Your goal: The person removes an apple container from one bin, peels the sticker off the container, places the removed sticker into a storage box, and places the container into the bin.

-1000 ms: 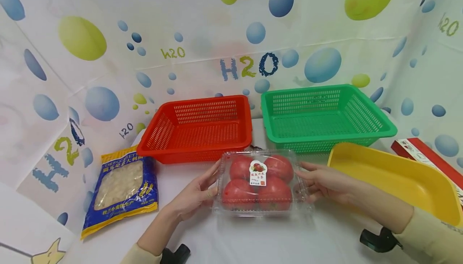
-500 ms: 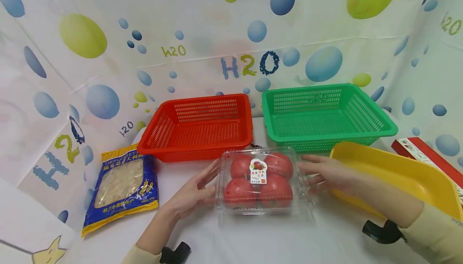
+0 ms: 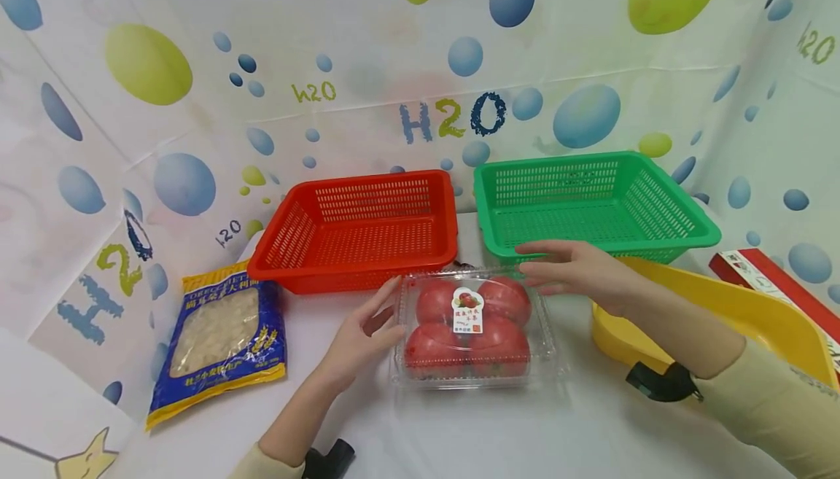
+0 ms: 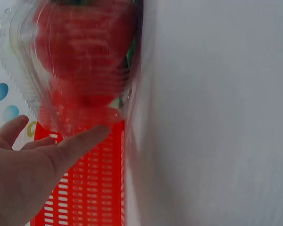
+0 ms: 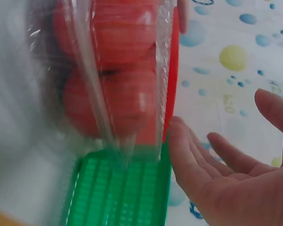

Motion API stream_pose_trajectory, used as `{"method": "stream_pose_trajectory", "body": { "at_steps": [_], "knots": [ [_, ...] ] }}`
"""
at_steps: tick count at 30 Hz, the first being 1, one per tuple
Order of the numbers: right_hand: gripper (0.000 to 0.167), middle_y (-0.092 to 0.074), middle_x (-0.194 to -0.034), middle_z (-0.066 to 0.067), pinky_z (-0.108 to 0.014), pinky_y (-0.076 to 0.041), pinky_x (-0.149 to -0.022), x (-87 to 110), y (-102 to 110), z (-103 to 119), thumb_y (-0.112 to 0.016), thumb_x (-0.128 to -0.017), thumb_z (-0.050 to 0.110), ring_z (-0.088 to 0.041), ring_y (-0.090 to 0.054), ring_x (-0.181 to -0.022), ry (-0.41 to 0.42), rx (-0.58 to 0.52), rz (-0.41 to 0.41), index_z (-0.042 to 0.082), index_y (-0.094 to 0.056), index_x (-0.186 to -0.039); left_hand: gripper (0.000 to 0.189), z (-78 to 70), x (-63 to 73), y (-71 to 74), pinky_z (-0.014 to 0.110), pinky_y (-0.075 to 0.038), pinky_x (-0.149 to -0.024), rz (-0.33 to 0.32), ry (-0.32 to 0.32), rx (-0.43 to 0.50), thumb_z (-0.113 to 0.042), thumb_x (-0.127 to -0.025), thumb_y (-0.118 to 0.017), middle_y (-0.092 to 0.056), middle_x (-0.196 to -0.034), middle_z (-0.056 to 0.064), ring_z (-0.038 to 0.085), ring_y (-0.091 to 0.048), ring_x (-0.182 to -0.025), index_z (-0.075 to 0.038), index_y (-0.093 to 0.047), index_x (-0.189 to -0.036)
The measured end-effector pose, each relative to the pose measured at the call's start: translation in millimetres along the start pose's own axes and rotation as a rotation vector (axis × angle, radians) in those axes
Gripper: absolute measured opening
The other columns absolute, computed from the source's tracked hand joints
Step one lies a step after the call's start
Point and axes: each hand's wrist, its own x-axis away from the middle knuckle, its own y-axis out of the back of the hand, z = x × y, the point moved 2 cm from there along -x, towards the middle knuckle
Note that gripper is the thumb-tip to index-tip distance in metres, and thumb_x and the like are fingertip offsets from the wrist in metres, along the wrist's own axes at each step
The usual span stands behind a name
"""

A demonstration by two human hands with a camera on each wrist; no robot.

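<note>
Head view, tomato box (image 3: 467, 340) just in front of red basket (image 3: 354, 281), left hand (image 3: 357, 337) likewise, right hand (image 3: 584, 275) right of it, left wrist view, fingers (image 4: 80, 147) spread wide, box contact unclear, right wrist view, fingers (image 5: 185, 162) straight, grip wide

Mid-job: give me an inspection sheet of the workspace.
Surface: white cover, looks flat.
Job's things: clear box with four tomatoes, in front of the red basket and green basket.
Clutter: pasta bag left; yellow tray and red-and-white box right.
Hands: left hand beside the clear box's left side, right hand by its far right corner; neither grips it, contact unclear.
Cables: nothing seen.
Surroundings: bubble-printed backdrop with H2O lettering.
</note>
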Motion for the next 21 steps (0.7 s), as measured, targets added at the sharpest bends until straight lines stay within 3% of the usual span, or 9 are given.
{"method": "stream_pose_trajectory", "body": {
  "at_steps": [5,10,16,21],
  "knots": [
    [0.063,-0.058,-0.138,-0.019,-0.051,-0.053,-0.096,-22.9,-18,0,-0.071,-0.094,0.032,-0.037,-0.051,-0.127,0.018,0.019,0.001,0.005,-0.05,-0.147,0.069,-1.2,0.1,-10.3,0.052,-0.043,-0.105,-0.06,-0.039,-0.041,-0.02,-0.092,-0.075,-0.028,-0.164,0.005,0.038,-0.039,-0.141,-0.02,-0.045,-0.154],
    [0.056,-0.064,-0.129,-0.015,-0.044,-0.057,-0.09,-42.2,-37,-2,-0.073,-0.093,0.028,-0.035,-0.055,-0.121,0.063,0.094,-0.007,0.005,-0.057,-0.14,0.066,-1.5,1.7,-19.5,0.052,-0.047,-0.101,-0.095,-0.05,-0.097,-0.024,-0.089,-0.078,-0.029,-0.163,0.001,0.038,-0.036,-0.143,-0.02,-0.052,-0.15],
    [0.053,-0.068,-0.115,-0.008,-0.038,-0.058,-0.083,-51.0,-54,4,-0.078,-0.089,0.023,-0.027,-0.062,-0.103,0.122,0.243,-0.016,0.003,-0.062,-0.135,0.065,-0.3,3.5,-24.8,0.056,-0.047,-0.099,-0.115,-0.055,-0.144,-0.026,-0.087,-0.079,-0.026,-0.165,0.001,0.039,-0.03,-0.146,-0.024,-0.055,-0.147],
    [0.054,-0.066,-0.105,-0.005,-0.033,-0.059,-0.074,-53.7,-62,10,-0.081,-0.085,0.022,-0.024,-0.06,-0.096,0.111,0.341,-0.002,0.006,-0.064,-0.134,0.06,1.8,3.8,-25.1,0.06,-0.045,-0.099,-0.115,-0.069,-0.136,-0.022,-0.089,-0.078,-0.026,-0.165,0.0,0.04,-0.028,-0.147,-0.023,-0.058,-0.145]
  ]
}}
